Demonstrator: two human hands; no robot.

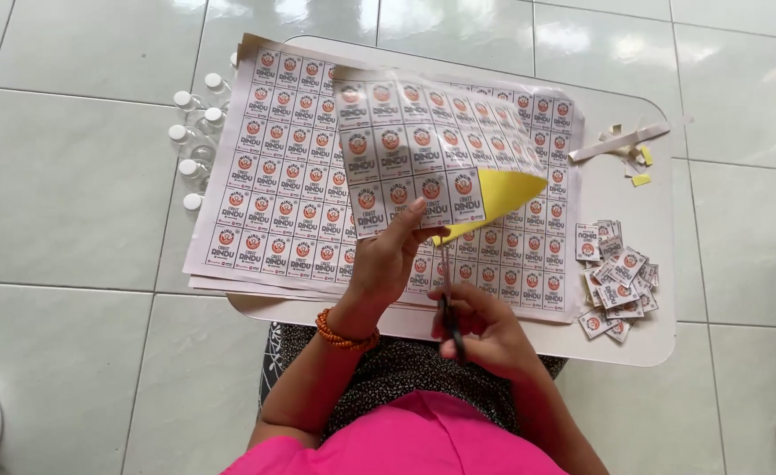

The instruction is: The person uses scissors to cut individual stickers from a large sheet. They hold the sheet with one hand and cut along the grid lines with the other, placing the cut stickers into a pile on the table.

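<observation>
Head view. The left hand [388,259] is gripping the lower edge of a glossy label sheet [423,145], fingers closed on it with the thumb lying across the printed face. The sheet is being held lifted and curled above the table [643,347]; its corner at 4 o'clock is folding over and showing a yellow backing [498,198].

The right hand [484,330] is sitting at 5 o'clock from the left hand, fingers closed around the handles of the scissors [448,299]. The blades are pointing toward 12 o'clock and meeting the sheet's lower edge just beside the yellow fold.

Under the lifted sheet, a stack [265,176] of further label sheets is lying flat on the table, overhanging its edge at 9 o'clock. A pile of cut labels [618,286] is lying at 3 o'clock from the hands, near the table edge. Paper strips [621,141] are lying at 1 o'clock. Small clear bottles [193,132] with white caps are standing on the tiled floor [62,193] at 10 o'clock, partly hidden by the stack. An orange bead bracelet [344,334] is sitting on the left wrist.
</observation>
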